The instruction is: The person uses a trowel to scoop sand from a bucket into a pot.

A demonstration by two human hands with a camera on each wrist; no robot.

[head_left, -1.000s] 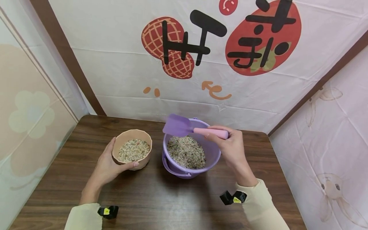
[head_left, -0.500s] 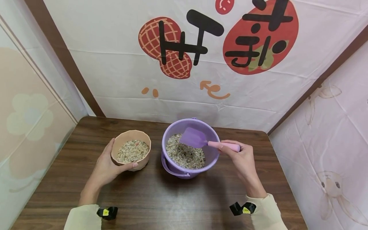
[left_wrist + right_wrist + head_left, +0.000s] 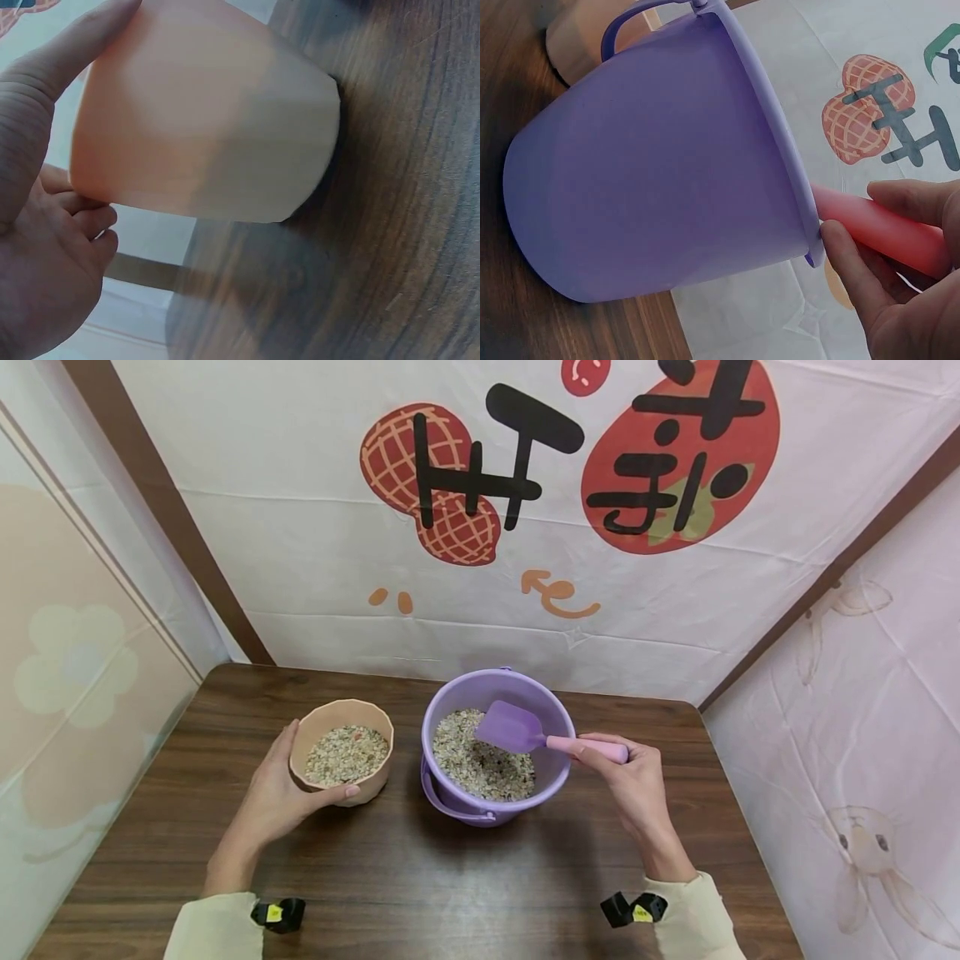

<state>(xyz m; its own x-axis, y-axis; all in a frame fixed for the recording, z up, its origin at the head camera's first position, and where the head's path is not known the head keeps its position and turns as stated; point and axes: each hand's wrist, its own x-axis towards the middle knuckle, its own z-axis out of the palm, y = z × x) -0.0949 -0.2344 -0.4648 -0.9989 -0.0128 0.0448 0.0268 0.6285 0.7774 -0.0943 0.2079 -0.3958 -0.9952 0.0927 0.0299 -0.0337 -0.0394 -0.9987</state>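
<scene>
A peach bowl (image 3: 342,760) (image 3: 206,120) of mixed grain stands on the wooden table (image 3: 390,877), and my left hand (image 3: 288,785) (image 3: 41,247) grips its near side, thumb along the front. To its right stands a purple bucket (image 3: 497,758) (image 3: 660,165) holding more of the same grain (image 3: 480,760). My right hand (image 3: 626,772) (image 3: 900,300) holds the pink handle (image 3: 588,747) (image 3: 889,229) of a small shovel whose purple blade (image 3: 508,727) sits inside the bucket, over the grain. The handle rests across the bucket's right rim.
The table is boxed in by printed fabric walls (image 3: 480,527) at the back and both sides. The bucket's bail handle (image 3: 450,802) hangs down its front. Bare tabletop lies in front of the bowl and bucket and to the far right.
My right hand has swung the shovel from above the bucket's left rim down into the bucket, then drawn it slightly right and lower. The left hand and bowl have stayed put.
</scene>
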